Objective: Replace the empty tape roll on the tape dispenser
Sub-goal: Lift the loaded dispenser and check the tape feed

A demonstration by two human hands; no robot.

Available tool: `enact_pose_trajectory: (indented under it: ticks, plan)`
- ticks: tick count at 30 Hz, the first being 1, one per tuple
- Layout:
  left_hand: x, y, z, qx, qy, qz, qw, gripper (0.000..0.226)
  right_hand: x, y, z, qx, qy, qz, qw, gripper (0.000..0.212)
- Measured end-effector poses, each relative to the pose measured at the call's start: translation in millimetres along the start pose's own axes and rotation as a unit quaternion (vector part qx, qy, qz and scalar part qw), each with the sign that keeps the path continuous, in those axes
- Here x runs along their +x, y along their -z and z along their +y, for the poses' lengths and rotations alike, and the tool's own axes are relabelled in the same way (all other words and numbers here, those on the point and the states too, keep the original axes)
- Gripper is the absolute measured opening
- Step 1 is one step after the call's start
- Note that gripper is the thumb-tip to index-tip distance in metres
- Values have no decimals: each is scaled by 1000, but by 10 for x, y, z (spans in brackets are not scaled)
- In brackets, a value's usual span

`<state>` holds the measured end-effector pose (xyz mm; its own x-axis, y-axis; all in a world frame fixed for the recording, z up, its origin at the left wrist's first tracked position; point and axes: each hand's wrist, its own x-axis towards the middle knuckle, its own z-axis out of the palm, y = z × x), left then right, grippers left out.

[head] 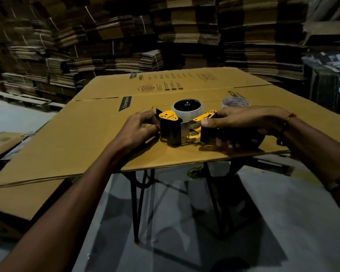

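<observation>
The tape dispenser (177, 127) is yellow and black with bare silver metal between. The cardboard sheet (86, 134) on the worktop is tan with black print. A red thread (290, 116) circles one wrist.

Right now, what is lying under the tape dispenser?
The tape dispenser rests on a flattened cardboard box, which covers a black-legged table. The tabletop itself is hidden by the cardboard.

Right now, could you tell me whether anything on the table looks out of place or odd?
The cardboard sheet used as a tabletop overhangs the small black stand on every side, so it could tip. Otherwise nothing stands out: both hands hold the dispenser, and a spare roll lies behind it.
</observation>
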<state>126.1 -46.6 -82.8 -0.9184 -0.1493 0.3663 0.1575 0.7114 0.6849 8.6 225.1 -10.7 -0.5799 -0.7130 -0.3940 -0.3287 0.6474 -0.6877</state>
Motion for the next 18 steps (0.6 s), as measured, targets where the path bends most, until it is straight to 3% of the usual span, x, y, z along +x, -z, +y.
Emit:
enact_pose_trajectory:
  ticks: [7,12,18]
  plan:
    - [392,117,-173,46,-11,-59,997,14,308,90,118,50,23,25,998,43]
    - [639,244,-112,54,2,-89,995,14,309,127,69,47,27,65,996,48]
    - [917,385,252,-18,56,-143,988,17,-27,206,-153,6,51,143,988,52]
